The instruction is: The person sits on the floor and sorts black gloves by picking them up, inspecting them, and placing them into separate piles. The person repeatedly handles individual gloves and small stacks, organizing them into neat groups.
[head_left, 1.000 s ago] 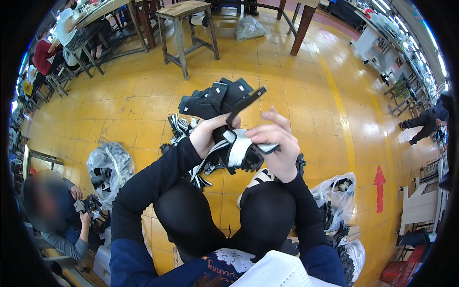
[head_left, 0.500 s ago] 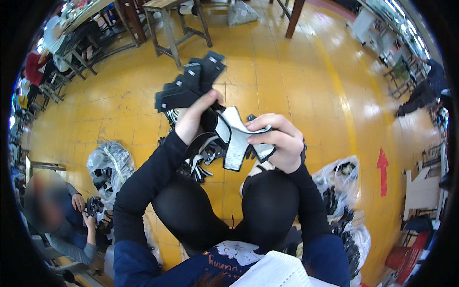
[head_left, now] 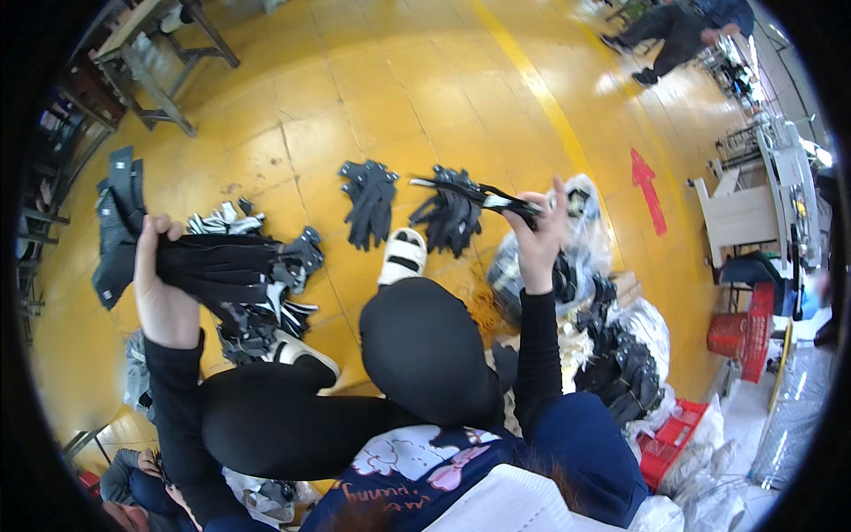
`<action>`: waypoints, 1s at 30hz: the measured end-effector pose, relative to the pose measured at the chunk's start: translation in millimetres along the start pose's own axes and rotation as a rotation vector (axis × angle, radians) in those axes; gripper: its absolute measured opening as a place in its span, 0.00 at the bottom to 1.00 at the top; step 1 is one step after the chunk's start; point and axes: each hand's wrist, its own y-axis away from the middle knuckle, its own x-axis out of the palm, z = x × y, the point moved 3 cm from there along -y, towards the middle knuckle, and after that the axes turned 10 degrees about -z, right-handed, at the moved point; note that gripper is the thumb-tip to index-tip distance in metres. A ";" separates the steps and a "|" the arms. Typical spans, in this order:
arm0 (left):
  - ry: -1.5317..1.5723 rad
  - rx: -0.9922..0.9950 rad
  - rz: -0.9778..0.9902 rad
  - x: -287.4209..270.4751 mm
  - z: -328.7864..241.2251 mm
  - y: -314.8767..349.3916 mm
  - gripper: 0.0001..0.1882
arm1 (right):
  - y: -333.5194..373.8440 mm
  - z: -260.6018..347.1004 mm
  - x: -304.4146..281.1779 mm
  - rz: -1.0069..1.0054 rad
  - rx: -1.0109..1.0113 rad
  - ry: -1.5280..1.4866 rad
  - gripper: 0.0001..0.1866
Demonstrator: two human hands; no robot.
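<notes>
My left hand, at the left, is closed round a bundle of black fabric strips. The strips fan out on both sides of the fist, and some have small pale tags. On the right my right hand pinches a flat black fabric piece, seen nearly edge-on, with one or two fingers raised. Below and behind that piece lies a bundle of black gloves on the floor, with another black glove bundle to its left. Under my left hand are black-and-white pieces, partly covered by the strips.
Clear plastic bags and a pile of black pieces lie at my right, near a red crate. A wooden table stands far left. One person is at the far right; another is at lower left.
My hands have moved apart: the left went left with the bundle, the right went right with a black piece. The view has turned right, showing the glove bundles on the floor.
</notes>
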 end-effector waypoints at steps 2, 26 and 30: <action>-0.083 0.021 0.059 2.4 1.4 4.9 0.05 | -0.8 -38.1 -26.6 0.035 0.008 0.351 0.25; -0.884 -0.071 0.304 22.1 36.1 12.2 0.12 | -61.5 -207.5 70.8 0.256 -0.209 0.582 0.16; -0.649 -0.118 0.300 33.4 40.0 16.9 0.09 | -19.8 -38.1 142.8 0.349 -0.191 0.224 0.10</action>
